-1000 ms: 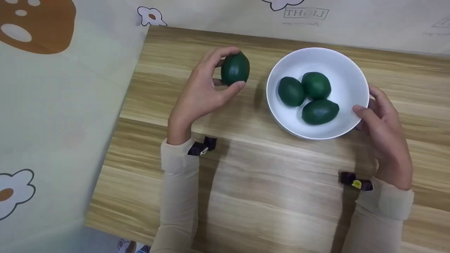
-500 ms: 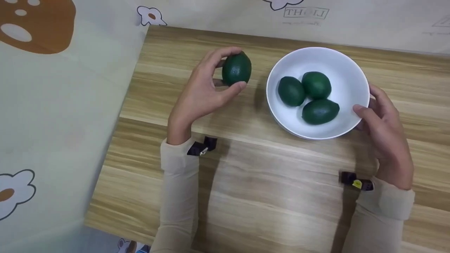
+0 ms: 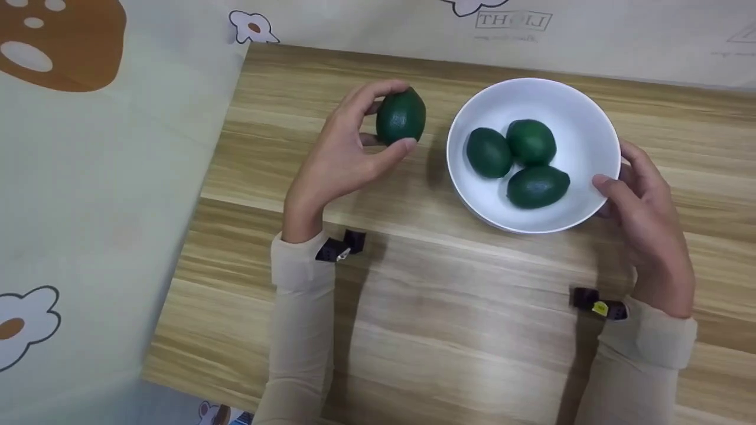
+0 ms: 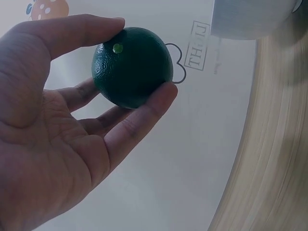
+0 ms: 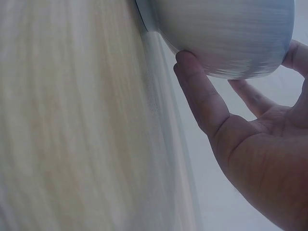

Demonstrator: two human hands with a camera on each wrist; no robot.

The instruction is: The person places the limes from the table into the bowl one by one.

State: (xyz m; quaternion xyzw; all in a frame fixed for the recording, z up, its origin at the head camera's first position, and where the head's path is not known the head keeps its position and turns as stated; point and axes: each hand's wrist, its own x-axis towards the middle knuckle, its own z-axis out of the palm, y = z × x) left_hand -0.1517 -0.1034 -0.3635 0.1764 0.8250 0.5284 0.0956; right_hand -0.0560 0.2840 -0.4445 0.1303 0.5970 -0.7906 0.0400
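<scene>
My left hand [image 3: 345, 144] grips a dark green lime [image 3: 401, 116] between thumb and fingers, left of the bowl and over the table. In the left wrist view the lime [image 4: 134, 67] shows a pale green stem spot, and the fingers curve round its sides. A white bowl [image 3: 585, 127] stands to the right with three more limes [image 3: 538, 187] grouped inside it. My right hand [image 3: 647, 206] holds the bowl at its right side, thumb over the rim and fingers along the outer wall. In the right wrist view, fingertips touch the bowl's lower wall [image 5: 226, 38].
The wood-grain table [image 3: 449, 330] has its left edge on the left side of the head view. A pale patterned cloth [image 3: 118, 195] lies beyond that edge and along the back. Each sleeve cuff carries a small dark device [image 3: 341, 247].
My left hand has shifted very slightly to the right with the lime, a little closer to the bowl. The right hand and the bowl have stayed in place.
</scene>
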